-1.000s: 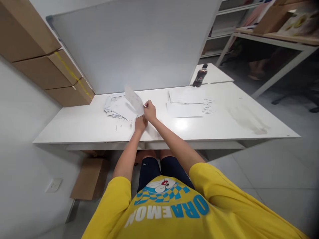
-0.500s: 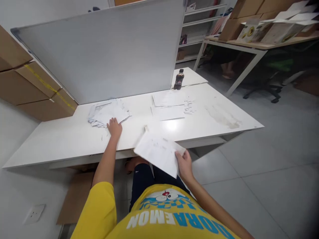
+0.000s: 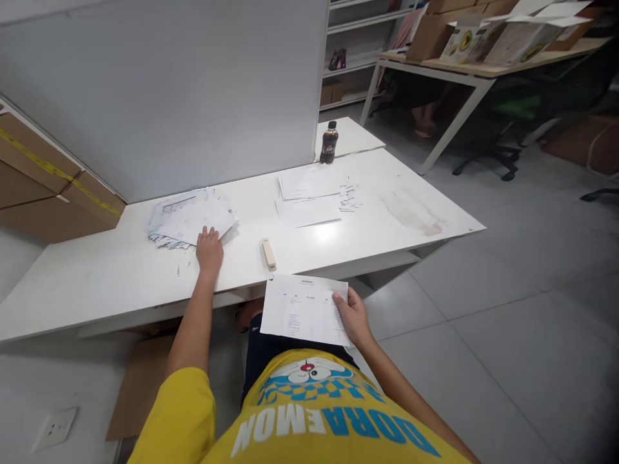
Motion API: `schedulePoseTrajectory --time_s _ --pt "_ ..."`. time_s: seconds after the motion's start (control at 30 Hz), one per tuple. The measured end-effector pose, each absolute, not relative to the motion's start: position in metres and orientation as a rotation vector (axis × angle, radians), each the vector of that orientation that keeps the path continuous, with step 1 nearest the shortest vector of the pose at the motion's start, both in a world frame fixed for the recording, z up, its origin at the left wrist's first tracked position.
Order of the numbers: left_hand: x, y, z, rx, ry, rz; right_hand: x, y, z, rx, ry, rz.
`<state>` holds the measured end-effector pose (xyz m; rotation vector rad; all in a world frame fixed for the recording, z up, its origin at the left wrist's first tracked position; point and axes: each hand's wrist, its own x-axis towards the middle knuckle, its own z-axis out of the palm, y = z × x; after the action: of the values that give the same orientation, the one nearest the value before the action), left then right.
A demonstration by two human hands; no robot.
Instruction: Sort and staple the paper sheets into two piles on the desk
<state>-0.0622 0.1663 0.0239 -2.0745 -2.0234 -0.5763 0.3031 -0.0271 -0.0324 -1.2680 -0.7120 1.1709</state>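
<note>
In the head view, taking the small off-white, rounded-end oblong object (image 3: 269, 254) on the smooth white desk (image 3: 251, 270) as landmark: left of it, the bare left hand (image 3: 209, 250) lies palm down, fingers slightly spread, on a loose, ragged-edged pile of white paper (image 3: 186, 219). Nearer the body, the bare right hand (image 3: 354, 316) pinches the right edge of a flat white printed sheet (image 3: 304, 308) between thumb and fingers. Farther back and right are thin white paper stacks (image 3: 309, 188) and a dark, glossy plastic bottle (image 3: 329, 143).
</note>
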Motion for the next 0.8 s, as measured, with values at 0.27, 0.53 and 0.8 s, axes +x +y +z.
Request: schedulePoseTrajectory --time_s 0.27,0.53,0.8 --pt "-0.062 0.167 0.026 -2.191 -1.998 -0.576 0.298 -0.016 -0.032 -1.25 -0.687 1.223" --pt "-0.063 0.153 0.026 -2.171 -2.035 -0.459 0.297 -0.017 -0.021 -1.254 -0.721 1.203" --pt "-0.039 0.123 0.056 -2.157 -2.058 -0.465 0.286 -0.019 -0.018 -1.235 -0.736 1.25"
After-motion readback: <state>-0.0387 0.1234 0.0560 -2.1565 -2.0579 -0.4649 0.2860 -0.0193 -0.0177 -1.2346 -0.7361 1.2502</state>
